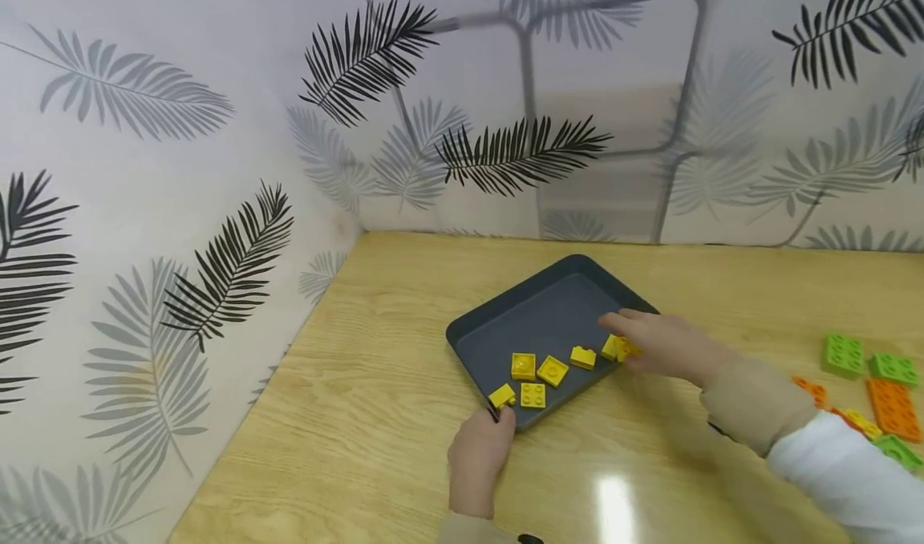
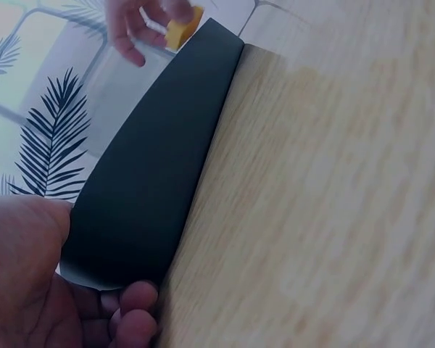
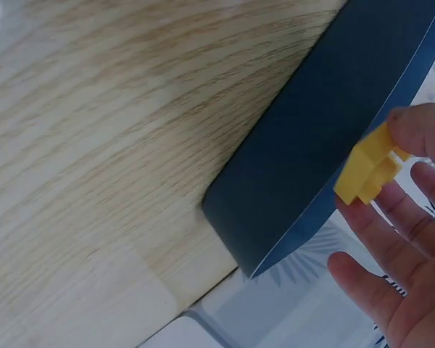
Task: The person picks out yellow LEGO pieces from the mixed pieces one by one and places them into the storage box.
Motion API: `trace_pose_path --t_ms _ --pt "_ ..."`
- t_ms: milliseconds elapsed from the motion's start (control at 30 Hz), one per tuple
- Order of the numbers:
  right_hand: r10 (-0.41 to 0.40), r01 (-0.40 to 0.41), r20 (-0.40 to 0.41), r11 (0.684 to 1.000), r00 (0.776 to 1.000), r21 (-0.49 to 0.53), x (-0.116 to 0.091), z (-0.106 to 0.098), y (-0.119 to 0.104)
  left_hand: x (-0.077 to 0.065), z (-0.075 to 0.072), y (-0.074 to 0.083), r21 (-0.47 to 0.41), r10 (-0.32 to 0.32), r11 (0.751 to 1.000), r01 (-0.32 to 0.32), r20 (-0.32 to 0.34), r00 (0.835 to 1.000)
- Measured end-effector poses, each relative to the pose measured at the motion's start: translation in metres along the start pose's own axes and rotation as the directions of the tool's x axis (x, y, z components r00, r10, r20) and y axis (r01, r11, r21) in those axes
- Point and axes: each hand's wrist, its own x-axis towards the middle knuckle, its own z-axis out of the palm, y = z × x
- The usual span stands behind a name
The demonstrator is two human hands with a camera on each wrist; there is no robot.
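Observation:
A dark grey tray [image 1: 534, 291] lies on the wooden table, with several yellow toy building bricks [image 1: 532, 395] inside along its near side. My left hand [image 1: 482, 448] grips the tray's near left corner. In the left wrist view its fingers [image 2: 138, 297] curl at the corner's lower edge. My right hand [image 1: 667, 343] is over the tray's right end. It pinches a yellow studded brick [image 3: 370, 165] between thumb and fingertips, close to the rim in the right wrist view. Another yellow brick [image 1: 611, 347] shows right beside that hand in the tray.
To the right on the table lie green bricks [image 1: 843, 355], an orange brick [image 1: 893, 408] and small orange, red and yellow pieces, partly behind my right sleeve [image 1: 758, 403]. A leaf-patterned curtain [image 1: 462, 199] hangs along the table's back and left edges.

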Motion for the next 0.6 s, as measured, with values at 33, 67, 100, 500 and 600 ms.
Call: trace_pose_path --t_ms 33,67,100,500,600 --pt "0.003 -0.003 -0.007 1.0 1.0 -0.003 0.004 0.001 0.0 0.0 0.0 0.0 0.001 -0.004 1.0 0.004 0.004 1.0" --pt "0.002 -0.002 -0.017 1.0 1.0 -0.005 0.008 0.002 0.0 0.0 0.0 0.0 0.001 -0.005 1.0 0.005 0.005 1.0" --pt "-0.001 0.001 -0.031 1.0 1.0 -0.009 0.012 0.002 0.0 0.001 0.0 0.0 0.0 -0.007 1.0 0.007 0.006 1.0" --pt "-0.039 0.025 -0.125 0.993 0.991 -0.114 0.047 0.021 -0.001 0.001 0.0 -0.002 -0.01 -0.028 1.0 0.028 0.021 0.999" --pt "-0.015 0.003 -0.115 0.994 0.993 -0.107 0.048 0.023 0.0 0.001 -0.001 -0.001 -0.018 -0.023 1.0 0.023 0.012 1.0"
